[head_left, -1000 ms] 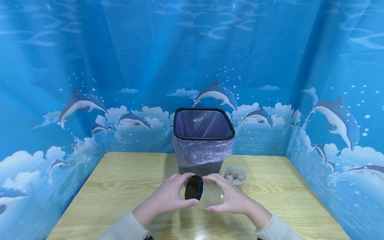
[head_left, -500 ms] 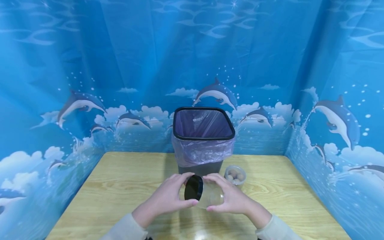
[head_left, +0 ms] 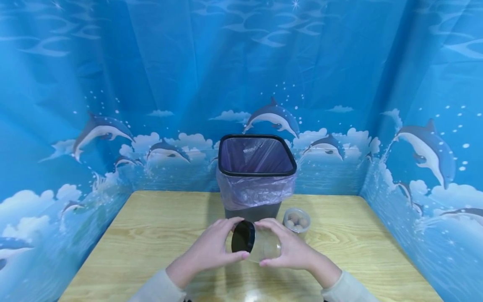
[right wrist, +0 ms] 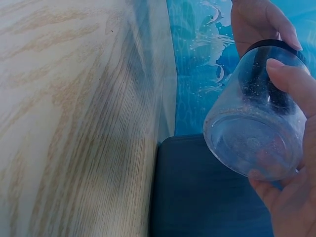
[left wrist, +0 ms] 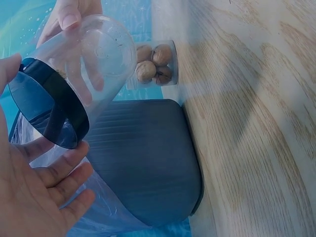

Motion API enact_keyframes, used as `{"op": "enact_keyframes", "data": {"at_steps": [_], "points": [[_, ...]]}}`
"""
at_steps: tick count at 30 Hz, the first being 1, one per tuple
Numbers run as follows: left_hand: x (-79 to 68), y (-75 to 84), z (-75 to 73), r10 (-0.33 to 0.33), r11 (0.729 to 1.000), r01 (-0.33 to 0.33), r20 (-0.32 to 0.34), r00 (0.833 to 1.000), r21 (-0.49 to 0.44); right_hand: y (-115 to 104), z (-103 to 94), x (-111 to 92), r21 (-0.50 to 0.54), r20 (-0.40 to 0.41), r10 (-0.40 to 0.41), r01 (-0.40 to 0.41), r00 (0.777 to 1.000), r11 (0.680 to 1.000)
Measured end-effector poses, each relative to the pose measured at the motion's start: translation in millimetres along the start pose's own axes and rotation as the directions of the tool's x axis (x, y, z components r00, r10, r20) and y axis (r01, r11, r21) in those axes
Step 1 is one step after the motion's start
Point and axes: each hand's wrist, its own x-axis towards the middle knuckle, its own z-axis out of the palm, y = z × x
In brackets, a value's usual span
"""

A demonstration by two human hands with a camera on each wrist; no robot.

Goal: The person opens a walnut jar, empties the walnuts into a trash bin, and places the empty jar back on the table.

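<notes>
A clear plastic jar (head_left: 265, 244) with a black lid (head_left: 242, 237) is held sideways above the table, between both hands. My left hand (head_left: 211, 246) grips the lid around its edge with thumb and fingers. The right hand (head_left: 290, 246) grips the jar's clear body near its base. In the right wrist view the jar's bottom (right wrist: 252, 145) shows, with small specks on the inner wall. The left wrist view shows the lid (left wrist: 52, 103) fitted on the jar's mouth. Just past the right hand stands a small clear tub (head_left: 297, 220) of walnuts (left wrist: 154, 64).
Behind the hands stands a dark grey trash bin (head_left: 253, 210) with a black rim and a purple bag (head_left: 256, 191) folded over it. The wooden table (head_left: 158, 222) is bounded by a blue dolphin-print curtain (head_left: 170, 84) at the back and sides.
</notes>
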Motion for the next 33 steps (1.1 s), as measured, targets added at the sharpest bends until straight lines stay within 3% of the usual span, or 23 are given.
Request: {"op": "enact_keyframes", "data": {"at_steps": [10, 17, 33], "points": [[-3.1, 2.4, -1.7, -0.01, 1.0, 0.01, -0.015, 1.0, 0.013, -2.1, 0.3, 0.9, 0.017, 0.015, -0.001, 0.001, 1.0, 1.0], [-5.4, 1.6, -0.5, -0.013, 1.0, 0.013, -0.02, 1.0, 0.014, -4.4, 2.2, -0.7, 0.025, 0.046, 0.043, -0.044, 0.998, 0.999], [-11.1, -3.7, -3.3, -0.014, 0.999, 0.014, -0.004, 1.0, 0.044, -5.0, -0.3, -2.0, 0.016, 0.057, 0.037, -0.038, 0.998, 0.999]]}}
